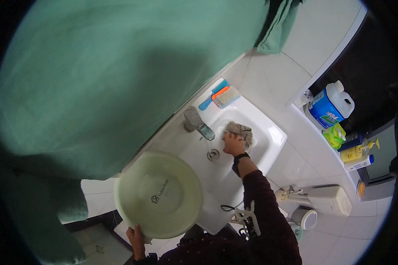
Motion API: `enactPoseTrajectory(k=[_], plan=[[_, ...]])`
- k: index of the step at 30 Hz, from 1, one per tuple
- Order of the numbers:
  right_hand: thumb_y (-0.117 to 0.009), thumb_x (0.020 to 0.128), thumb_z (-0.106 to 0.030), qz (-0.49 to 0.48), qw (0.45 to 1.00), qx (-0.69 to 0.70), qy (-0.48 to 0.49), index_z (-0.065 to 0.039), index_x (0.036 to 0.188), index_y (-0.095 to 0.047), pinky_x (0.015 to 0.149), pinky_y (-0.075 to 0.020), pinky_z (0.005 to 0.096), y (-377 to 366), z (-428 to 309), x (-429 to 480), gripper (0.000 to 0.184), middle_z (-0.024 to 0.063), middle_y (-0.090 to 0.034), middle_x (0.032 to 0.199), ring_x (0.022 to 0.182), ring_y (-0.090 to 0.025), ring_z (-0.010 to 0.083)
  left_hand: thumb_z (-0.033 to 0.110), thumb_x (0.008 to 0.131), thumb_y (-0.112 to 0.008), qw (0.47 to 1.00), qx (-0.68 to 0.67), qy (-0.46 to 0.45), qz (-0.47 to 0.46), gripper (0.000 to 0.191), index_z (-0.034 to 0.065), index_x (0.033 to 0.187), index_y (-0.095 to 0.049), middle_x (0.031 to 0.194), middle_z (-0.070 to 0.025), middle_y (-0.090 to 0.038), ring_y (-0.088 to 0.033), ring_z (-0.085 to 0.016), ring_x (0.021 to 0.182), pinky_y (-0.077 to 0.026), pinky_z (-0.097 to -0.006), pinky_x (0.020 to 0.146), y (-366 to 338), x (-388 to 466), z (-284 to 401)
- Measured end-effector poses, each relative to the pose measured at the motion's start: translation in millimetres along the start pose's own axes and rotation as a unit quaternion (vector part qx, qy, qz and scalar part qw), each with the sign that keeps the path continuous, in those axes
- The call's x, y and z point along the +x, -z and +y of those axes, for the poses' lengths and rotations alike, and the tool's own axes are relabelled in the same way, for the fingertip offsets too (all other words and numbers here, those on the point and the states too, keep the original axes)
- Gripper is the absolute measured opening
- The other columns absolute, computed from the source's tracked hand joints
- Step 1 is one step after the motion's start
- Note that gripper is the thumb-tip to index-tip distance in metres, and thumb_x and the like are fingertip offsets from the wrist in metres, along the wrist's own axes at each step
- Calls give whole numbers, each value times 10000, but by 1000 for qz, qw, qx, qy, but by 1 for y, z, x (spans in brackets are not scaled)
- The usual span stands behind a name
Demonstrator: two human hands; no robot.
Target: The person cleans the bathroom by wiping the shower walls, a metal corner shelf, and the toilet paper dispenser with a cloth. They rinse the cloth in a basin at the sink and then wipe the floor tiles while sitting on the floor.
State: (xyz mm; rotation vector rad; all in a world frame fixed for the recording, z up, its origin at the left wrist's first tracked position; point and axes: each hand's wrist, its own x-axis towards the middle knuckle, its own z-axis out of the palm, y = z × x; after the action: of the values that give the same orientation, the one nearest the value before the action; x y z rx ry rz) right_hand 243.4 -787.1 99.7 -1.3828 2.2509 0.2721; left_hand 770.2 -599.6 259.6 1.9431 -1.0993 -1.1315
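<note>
Inside a white washbasin (pixel 265 126), my right hand (pixel 233 144) presses on a grey-brown cloth (pixel 240 131), fingers over its near edge; whether they grip it is unclear. The metal faucet (pixel 199 122) stands beside it, with what looks like a thin stream of water falling near the drain (pixel 213 154). My left hand (pixel 137 240) holds the rim of a pale green plastic basin (pixel 185 198), which sits tilted over the left side of the washbasin. The basin has printing on its bottom and no objects in it.
Brushes with orange and blue parts (pixel 227 96) lie on the washbasin's back corner. A large green cloth (pixel 96 82) hangs beyond the faucet. On the right, a shelf holds a blue-labelled jug (pixel 331 104) and a yellow pump bottle (pixel 353 152). A lidded bin (pixel 304 218) stands below.
</note>
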Motion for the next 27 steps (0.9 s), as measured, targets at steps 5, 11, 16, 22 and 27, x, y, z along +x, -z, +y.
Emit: enactPoseTrajectory(k=[5,11,16,22,27], plan=[[-662,841,-284,-25,990,50,126,-164,1472,-274,1019,-309,688,-8,-37,2,751,190,-306,1477,1372,-224,484,234,965,-565,999,-18,-30,5,299,-61,949,-605,809,-39,-623,-524,-89,687,-430,-266,591,-11,2,3],[-516,822,-80,-94,870,20,483,-210,1381,-485,981,-418,470,-55,-32,-71,574,132,-532,1343,1208,-517,310,241,964,-567,996,-62,-69,-16,302,-56,945,-612,778,-27,-617,-515,-78,653,-410,-254,565,-24,7,12],[-572,867,-252,-381,826,72,408,-149,1257,-630,985,-426,423,-45,-26,-101,408,95,-607,1292,1147,-563,307,264,962,-578,994,-80,-71,-8,313,-45,973,-628,784,-30,-634,-537,-85,649,-427,-260,569,-24,12,5],[-627,854,-227,-93,976,-54,187,-93,1334,-503,879,-488,533,3,-17,-28,514,152,-587,1258,1181,-525,334,277,963,-570,995,-53,-79,-22,348,-61,1020,-627,830,-46,-650,-552,-92,689,-443,-256,609,-19,14,-1],[-557,874,-165,-98,970,100,198,-91,1473,-316,964,-395,530,-44,-81,-14,650,136,-498,1385,1216,-490,389,270,974,-553,994,-56,-93,-20,350,-66,1040,-624,853,-54,-660,-567,-100,709,-461,-266,628,-21,10,3]])
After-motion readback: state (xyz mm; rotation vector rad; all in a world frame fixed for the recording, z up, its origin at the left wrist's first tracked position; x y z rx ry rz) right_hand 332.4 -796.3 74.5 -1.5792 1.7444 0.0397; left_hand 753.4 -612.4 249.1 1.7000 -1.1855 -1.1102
